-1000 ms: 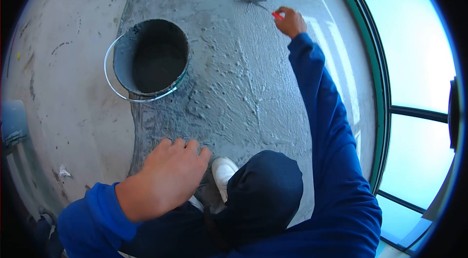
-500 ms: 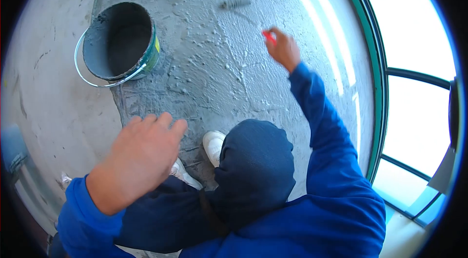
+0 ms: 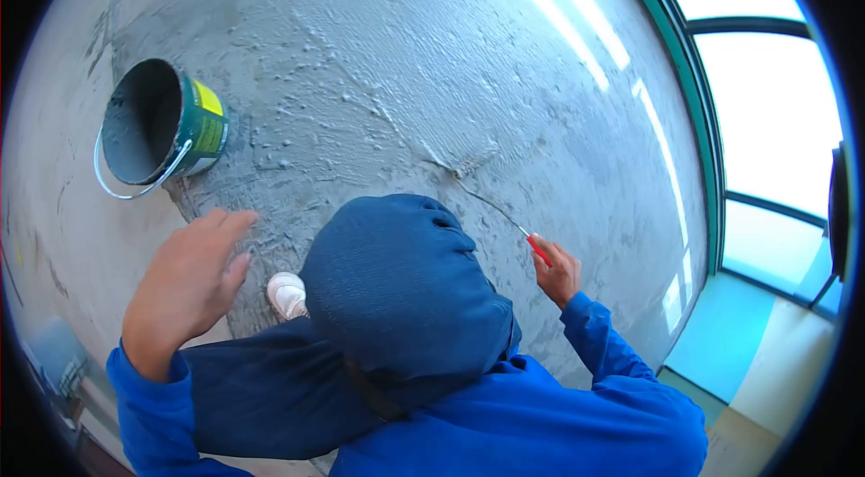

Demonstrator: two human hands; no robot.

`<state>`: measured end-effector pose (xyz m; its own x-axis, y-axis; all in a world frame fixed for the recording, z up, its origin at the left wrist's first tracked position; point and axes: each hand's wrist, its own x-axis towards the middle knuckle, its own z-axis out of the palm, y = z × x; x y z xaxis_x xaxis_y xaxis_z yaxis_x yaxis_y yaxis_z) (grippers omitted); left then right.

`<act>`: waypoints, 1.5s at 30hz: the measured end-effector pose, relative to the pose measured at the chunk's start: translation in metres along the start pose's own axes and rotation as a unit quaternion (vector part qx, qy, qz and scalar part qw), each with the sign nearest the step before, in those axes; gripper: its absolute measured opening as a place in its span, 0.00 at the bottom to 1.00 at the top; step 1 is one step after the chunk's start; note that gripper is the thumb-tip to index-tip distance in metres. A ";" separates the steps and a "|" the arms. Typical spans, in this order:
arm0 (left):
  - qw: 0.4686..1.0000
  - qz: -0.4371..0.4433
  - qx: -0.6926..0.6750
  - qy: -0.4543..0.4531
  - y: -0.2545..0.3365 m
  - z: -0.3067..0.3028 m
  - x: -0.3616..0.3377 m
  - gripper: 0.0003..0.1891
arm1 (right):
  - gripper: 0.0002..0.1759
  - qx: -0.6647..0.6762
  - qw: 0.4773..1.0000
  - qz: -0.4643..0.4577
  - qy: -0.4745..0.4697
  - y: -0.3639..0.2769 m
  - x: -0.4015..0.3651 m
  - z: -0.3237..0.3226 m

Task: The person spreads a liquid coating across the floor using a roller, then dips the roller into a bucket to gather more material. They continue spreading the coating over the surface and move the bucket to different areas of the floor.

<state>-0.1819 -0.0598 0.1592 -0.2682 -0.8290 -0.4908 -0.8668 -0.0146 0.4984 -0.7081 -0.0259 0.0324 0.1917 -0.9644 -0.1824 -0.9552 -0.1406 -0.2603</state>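
Observation:
My right hand (image 3: 560,275) is closed round the red handle of a paint roller (image 3: 461,172). The roller's grey sleeve lies against the floor (image 3: 405,72), which is coated there in a wet, lumpy grey layer. A thin metal rod joins sleeve and handle. On the other side, my left hand (image 3: 187,281) hovers with its fingers loosely spread, holding nothing. Ahead of that hand stands a green bucket (image 3: 212,121) with a yellow label. Its inside is smeared grey, and its wire handle hangs down over the near side.
A green-framed window (image 3: 712,153) runs along the right edge, with light strips reflected in the wet coating. Paler, uncoated floor (image 3: 63,207) lies to the left of the bucket. My bent knee (image 3: 405,270) and white shoe (image 3: 286,294) are in the middle.
My right hand has drawn the roller back toward my body, along the coated floor. My left hand has shifted left. The view has turned, so the bucket appears farther left and lower.

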 end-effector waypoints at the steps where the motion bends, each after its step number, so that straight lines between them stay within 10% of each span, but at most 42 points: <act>1: 1.000 -0.005 -0.005 -0.001 0.000 0.001 0.000 0.20 | 0.18 0.001 1.000 0.017 -0.003 0.005 -0.011 -0.004; 17: 0.999 -0.037 -0.005 0.020 -0.008 0.009 0.005 0.20 | 0.18 0.043 0.995 -0.080 0.050 -0.043 0.144 0.025; 34: 0.995 -0.095 -0.008 -0.021 -0.010 0.006 0.034 0.21 | 0.22 -0.025 1.000 0.019 0.000 0.088 -0.081 0.005; 45: 0.996 -0.090 0.001 -0.012 -0.001 0.009 0.040 0.20 | 0.20 0.052 0.994 -0.059 0.080 0.024 0.104 0.037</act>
<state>-0.1953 -0.0875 0.1323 -0.1193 -0.7991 -0.5893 -0.9027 -0.1599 0.3995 -0.7030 -0.1211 -0.0274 0.2543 -0.9671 0.0053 -0.8982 -0.2382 -0.3695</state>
